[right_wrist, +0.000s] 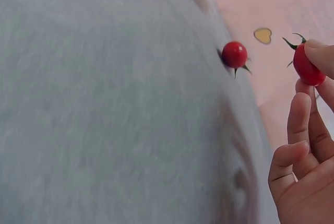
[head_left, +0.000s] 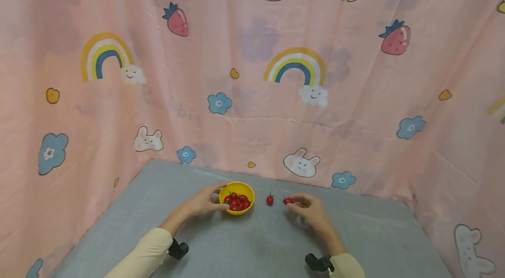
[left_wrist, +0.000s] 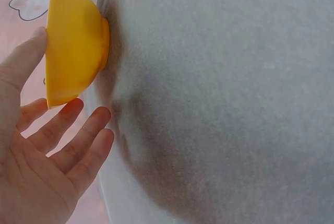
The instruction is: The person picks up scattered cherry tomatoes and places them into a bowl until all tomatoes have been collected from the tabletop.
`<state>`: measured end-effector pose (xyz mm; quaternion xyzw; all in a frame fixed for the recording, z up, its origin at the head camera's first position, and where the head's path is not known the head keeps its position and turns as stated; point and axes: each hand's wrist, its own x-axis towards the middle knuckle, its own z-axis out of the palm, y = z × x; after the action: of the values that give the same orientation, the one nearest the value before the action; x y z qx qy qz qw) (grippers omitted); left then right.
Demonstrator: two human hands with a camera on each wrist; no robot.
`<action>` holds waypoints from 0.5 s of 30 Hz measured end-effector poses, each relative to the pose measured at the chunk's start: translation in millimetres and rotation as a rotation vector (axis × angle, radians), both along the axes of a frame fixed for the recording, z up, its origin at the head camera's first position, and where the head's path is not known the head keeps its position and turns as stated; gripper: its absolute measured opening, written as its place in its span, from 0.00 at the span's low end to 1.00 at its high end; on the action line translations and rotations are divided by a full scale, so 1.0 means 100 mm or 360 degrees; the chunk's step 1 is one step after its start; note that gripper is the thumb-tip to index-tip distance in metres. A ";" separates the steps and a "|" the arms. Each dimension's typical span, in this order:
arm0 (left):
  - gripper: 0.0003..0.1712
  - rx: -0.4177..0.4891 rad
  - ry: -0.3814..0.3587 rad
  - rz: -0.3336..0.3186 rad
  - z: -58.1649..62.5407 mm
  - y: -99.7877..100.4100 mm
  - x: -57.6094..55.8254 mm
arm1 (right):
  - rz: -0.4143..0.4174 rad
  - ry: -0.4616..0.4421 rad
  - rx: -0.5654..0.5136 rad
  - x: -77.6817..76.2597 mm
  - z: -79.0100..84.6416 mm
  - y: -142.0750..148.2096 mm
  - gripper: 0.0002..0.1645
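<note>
A yellow bowl (head_left: 251, 202) stands on the grey table with several red cherry tomatoes (head_left: 234, 202) inside. My left hand (head_left: 205, 201) holds the bowl by its left side, the thumb on one part of the rim and fingertips on another. In the left wrist view the bowl's outer wall (left_wrist: 75, 46) shows, while its contents are hidden. My right hand (head_left: 311, 212) pinches a cherry tomato (right_wrist: 308, 66) with a green stem between thumb and fingers. Between the bowl and that hand, a single cherry tomato (head_left: 270, 200) lies on the table.
The grey tabletop (head_left: 244, 251) reaches back to a pink curtain (head_left: 244, 137) printed with rainbows, rabbits and flowers. Black wrist mounts (head_left: 178, 249) are worn at both cream sleeves (head_left: 147, 251).
</note>
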<state>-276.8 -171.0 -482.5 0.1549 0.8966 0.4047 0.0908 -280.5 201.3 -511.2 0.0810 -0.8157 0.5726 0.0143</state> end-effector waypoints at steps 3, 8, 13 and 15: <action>0.45 -0.0001 0.0000 0.0001 -0.01 0.00 0.00 | 0.0038 0.0029 -0.0017 -0.02 0.01 -0.06 0.15; 0.45 0.0002 -0.0005 -0.0008 -0.02 0.00 -0.01 | 0.0085 0.0035 -0.0040 -0.04 0.04 -0.18 0.15; 0.44 0.0005 0.0002 -0.0013 -0.02 -0.01 -0.02 | 0.0089 0.0050 -0.0026 -0.08 0.08 -0.32 0.14; 0.45 0.0004 0.0006 -0.0017 -0.02 -0.01 -0.02 | 0.0093 0.0063 -0.0024 -0.10 0.10 -0.38 0.13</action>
<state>-279.1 -172.4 -484.7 0.1605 0.8955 0.4049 0.0912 -290.1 163.4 -501.3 0.1159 -0.8082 0.5772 0.0144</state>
